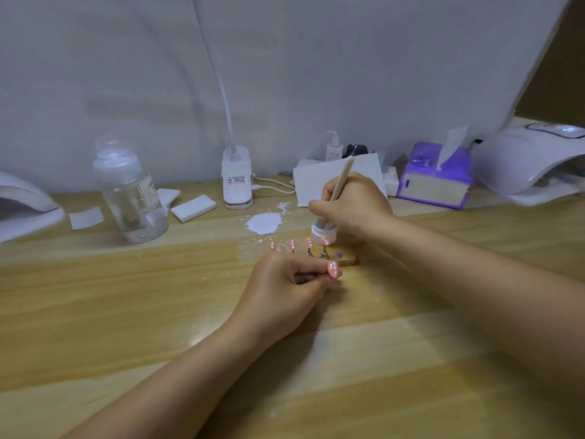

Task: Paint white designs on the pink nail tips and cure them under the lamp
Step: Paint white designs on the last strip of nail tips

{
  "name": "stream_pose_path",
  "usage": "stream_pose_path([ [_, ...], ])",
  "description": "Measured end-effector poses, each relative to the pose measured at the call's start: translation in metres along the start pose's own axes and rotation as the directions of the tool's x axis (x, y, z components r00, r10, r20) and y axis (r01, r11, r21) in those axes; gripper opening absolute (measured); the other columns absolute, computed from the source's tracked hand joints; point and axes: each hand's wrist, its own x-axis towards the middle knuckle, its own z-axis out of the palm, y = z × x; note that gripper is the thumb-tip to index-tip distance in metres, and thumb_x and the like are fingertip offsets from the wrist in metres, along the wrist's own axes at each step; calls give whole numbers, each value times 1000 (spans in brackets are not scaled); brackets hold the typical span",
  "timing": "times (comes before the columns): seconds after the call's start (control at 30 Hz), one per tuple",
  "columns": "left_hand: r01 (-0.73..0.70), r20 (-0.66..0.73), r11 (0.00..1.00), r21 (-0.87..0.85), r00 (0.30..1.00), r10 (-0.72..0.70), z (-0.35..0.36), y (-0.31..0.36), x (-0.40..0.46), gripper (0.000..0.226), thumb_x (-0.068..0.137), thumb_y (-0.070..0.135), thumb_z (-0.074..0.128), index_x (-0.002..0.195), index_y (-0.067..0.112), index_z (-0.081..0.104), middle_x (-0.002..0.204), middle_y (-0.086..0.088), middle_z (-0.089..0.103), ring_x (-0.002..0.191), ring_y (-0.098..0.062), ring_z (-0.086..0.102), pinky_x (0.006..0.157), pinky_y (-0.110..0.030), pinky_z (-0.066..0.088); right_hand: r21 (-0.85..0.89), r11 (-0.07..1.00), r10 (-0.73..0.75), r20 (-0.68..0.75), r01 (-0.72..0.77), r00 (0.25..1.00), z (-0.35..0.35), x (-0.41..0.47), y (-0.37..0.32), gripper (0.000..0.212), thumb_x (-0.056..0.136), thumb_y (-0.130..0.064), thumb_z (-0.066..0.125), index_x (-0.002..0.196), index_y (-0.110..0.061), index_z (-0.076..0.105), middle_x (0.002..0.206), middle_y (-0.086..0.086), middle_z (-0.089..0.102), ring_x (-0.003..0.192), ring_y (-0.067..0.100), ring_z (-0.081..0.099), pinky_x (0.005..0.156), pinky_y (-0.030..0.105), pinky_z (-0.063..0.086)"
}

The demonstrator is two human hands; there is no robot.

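Right hand (351,204) wrapped around a thin brush (342,177), handle slanting up and away toward the wall, bristle end down inside a small white paint pot (323,231); tip itself hidden by the fingers. Probably loading white paint.

Left hand (285,283) on the wooden table (126,296), fingers curled and pinching a dark stem that carries one pink nail tip (333,269). Tip pokes out to the right of the fist, already showing white dots, face turned up.

Key relation: held tip lies just nearer the body than the pot and slightly to its right, so the brush only needs a short pull back toward the person. Stem runs roughly left to right across the table; brush axis crosses it steeply.

Four more pink tips (299,245) on stands between the two hands, dotted white. Curing lamp (525,160) far right, well apart; right hand nearer to it. White paint splash (263,223) left of the pot.
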Motion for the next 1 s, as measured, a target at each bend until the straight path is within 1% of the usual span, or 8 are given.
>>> stream_pose_path([
  [0.07, 5, 3, 1000, -3, 1000, -5, 0, 0, 0, 24, 82, 1, 64, 72, 22, 72, 61, 17, 68, 69, 4, 66, 63, -9, 48, 94, 996, 1, -100, 8, 995, -8, 1, -5, 36, 76, -20, 63, 45, -18, 47, 48, -6, 53, 57, 13, 55, 55, 25, 40],
  [0.17, 15, 4, 1000, -13, 1000, -15, 0, -1, 1, 20, 82, 1, 64, 74, 19, 71, 61, 18, 68, 69, 5, 65, 62, -7, 47, 405, 912, 45, -244, 60, 969, -21, -9, -12, 40, 83, -20, 61, 47, -15, 47, 41, -8, 52, 43, 2, 52, 50, 20, 41],
  [0.27, 13, 4, 999, -31, 1000, -13, 0, -1, 0, 20, 81, 1, 65, 74, 19, 71, 60, 18, 68, 68, 7, 65, 61, -6, 45, 586, 807, 64, -194, 64, 979, -26, -40, -16, 34, 88, -31, 59, 59, -13, 58, 40, -10, 55, 38, -1, 51, 43, 12, 42],
  [0.37, 14, 8, 999, -29, 1000, -14, 0, 0, 0, 23, 81, -2, 63, 74, 18, 72, 60, 16, 68, 67, 7, 64, 61, -6, 45, 721, 691, 62, -124, 47, 990, -19, -76, -13, 30, 80, -26, 67, 56, -10, 57, 41, -5, 56, 39, 1, 50, 43, 10, 39],
  [0.5, -13, 14, 1000, 10, 1000, 13, -1, 1, 0, 19, 81, -2, 63, 73, 12, 73, 65, 14, 70, 69, 9, 63, 64, -6, 45, 754, 655, 111, -155, 45, 982, -6, -96, -6, 44, 72, -17, 74, 44, -17, 41, 36, -11, 41, 41, 8, 43, 44, 13, 37],
  [0.7, -29, 2, 999, 40, 1000, 29, 0, 5, -1, 20, 80, -3, 64, 81, 14, 74, 64, 19, 68, 63, 15, 57, 62, -4, 43, 739, 671, 21, -99, 59, 995, -7, -97, -10, 47, 76, 17, 55, 45, -12, 33, 26, -9, 39, 26, -1, 39, 34, 7, 30],
  [0.87, -30, -11, 997, 77, 999, 31, 0, 5, -2, 18, 79, -2, 65, 89, 10, 74, 75, 23, 67, 62, 17, 55, 63, -4, 42, 737, 674, 13, -75, 46, 997, -7, -97, -10, 46, 74, 18, 51, 43, -11, 34, 26, -9, 40, 26, 0, 37, 34, 7, 29],
  [1.0, -31, -14, 995, 96, 999, 33, 0, 4, -2, 17, 80, -1, 65, 87, 10, 75, 74, 14, 71, 61, 15, 53, 63, -6, 44, 753, 656, 3, -58, 42, 998, -7, -97, -11, 44, 74, 19, 50, 45, -10, 36, 26, -9, 40, 25, 0, 37, 34, 7, 29],
])
